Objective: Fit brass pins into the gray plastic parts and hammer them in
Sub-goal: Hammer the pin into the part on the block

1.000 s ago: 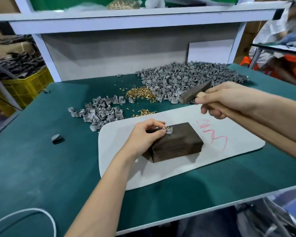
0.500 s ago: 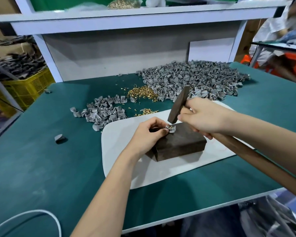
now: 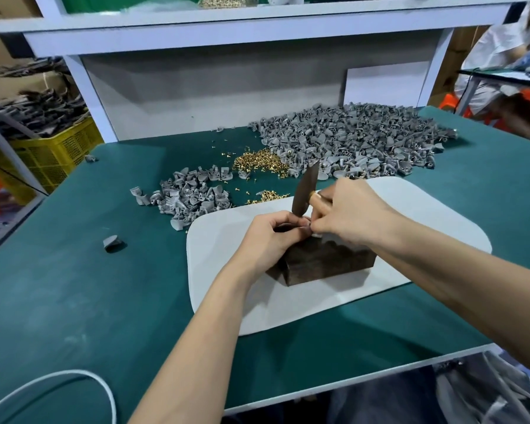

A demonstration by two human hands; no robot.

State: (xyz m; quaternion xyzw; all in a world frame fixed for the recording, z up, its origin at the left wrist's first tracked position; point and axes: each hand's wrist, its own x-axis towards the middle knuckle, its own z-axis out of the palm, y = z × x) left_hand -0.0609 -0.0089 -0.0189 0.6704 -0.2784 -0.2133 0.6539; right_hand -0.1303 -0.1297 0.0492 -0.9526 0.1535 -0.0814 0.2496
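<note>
A dark wooden block stands on a white mat. My left hand pinches a small gray plastic part on the block's top; the part is almost hidden by fingers. My right hand grips the hammer close to its dark head, which points up just behind my fingers. The right fingertips touch the part beside the left thumb. A big heap of gray parts lies at the back right, a smaller heap at the left, and brass pins lie between them.
A lone gray part lies on the green table left of the mat. A white cable loops at the near left corner. A yellow crate stands off the table's left. Another person sits at the far right.
The hammer came down from its raised position to the block. My right hand then moved in close, so its fingertips now meet the part that my left hand holds.
</note>
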